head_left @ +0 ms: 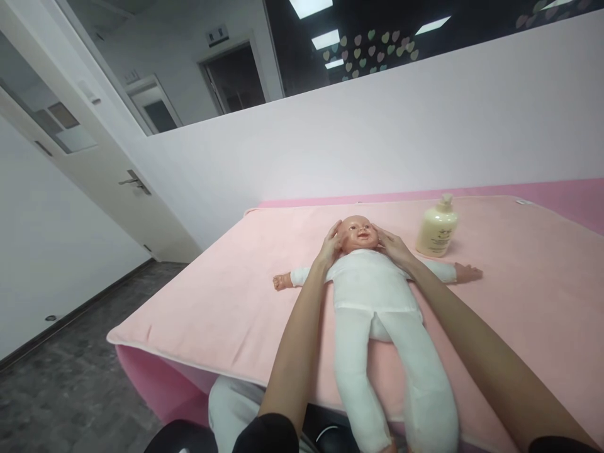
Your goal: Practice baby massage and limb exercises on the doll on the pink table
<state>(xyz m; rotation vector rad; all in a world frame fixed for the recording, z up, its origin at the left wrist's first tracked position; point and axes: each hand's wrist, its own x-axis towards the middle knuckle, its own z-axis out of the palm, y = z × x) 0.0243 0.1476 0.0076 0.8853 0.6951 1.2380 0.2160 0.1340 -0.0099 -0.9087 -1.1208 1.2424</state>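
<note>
Just right of the right hand (395,247), near but apart, pale yellow pump bottle (437,231) upright on pink blanket (245,270); behind the grip, white wall (358,145). Under both forearms (302,333), outstretched arms of a baby doll (375,283), face up between right hand and left hand (332,244), bald, dressed in white. Unclenched, cupping both sides of its head (358,233) with loosely bent fingers.
</note>
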